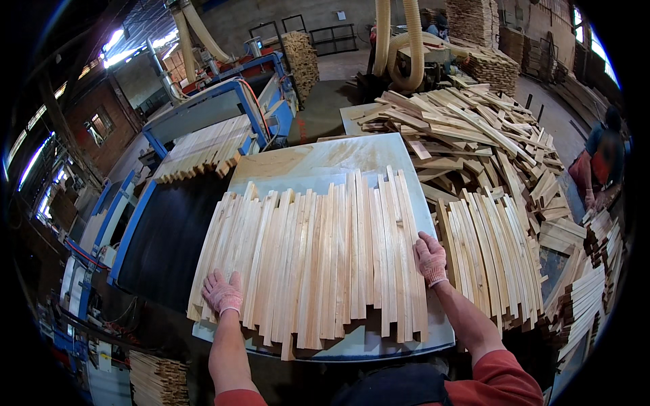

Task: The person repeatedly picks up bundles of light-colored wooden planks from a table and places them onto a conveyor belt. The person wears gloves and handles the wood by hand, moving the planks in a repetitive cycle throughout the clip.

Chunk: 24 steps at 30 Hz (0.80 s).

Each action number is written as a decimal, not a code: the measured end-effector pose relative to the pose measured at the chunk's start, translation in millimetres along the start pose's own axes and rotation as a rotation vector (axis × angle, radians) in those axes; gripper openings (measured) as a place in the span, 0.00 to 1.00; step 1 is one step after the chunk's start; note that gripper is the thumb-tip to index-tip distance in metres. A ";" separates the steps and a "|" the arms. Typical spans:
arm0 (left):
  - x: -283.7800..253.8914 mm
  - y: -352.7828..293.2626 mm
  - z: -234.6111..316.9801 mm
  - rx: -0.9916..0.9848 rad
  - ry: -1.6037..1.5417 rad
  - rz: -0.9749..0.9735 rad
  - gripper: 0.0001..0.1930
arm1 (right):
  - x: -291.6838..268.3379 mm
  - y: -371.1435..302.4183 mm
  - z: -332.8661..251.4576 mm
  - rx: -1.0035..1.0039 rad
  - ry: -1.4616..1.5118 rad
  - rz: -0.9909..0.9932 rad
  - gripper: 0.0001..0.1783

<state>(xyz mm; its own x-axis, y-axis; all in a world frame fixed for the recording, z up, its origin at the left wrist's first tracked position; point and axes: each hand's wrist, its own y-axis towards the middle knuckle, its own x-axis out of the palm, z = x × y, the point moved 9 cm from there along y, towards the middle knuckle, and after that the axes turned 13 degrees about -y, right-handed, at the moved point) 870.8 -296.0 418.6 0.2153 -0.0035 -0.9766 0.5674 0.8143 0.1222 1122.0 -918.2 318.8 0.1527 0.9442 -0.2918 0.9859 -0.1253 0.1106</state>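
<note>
The person's red sleeves (497, 379) are coming in from the lower edge, reaching over a row of wooden slats (311, 260) lying side by side on a grey board (325, 159). The left hand (222, 292) is resting flat at the row's left end, gloved fingers spread and loose — gripping nothing. The right hand (431, 258) is pressing the row's right edge, fingers slightly curled against the outer slat. Squaring the row well likely calls for even inward pressure from both sides. Right of the row, a loose heap of slats (474, 135) is piling up.
</note>
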 end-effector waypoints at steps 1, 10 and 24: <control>-0.1 -0.2 -0.3 0.002 -0.004 0.001 0.42 | -0.1 -0.3 -1.4 -0.001 -0.002 -0.001 0.23; 6.0 2.9 -2.6 0.014 -0.013 0.037 0.41 | 2.6 5.1 11.7 -0.005 0.050 0.009 0.21; -2.2 10.2 -5.8 0.070 0.038 -0.038 0.40 | -3.3 -7.5 -15.6 -0.009 -0.173 -0.032 0.24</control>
<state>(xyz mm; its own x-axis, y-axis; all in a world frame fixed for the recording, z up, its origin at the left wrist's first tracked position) 871.5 -284.3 421.0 0.1627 -0.0105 -0.9866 0.6288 0.7717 0.0955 1113.1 -915.5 333.8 0.1313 0.8811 -0.4544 0.9900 -0.0924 0.1069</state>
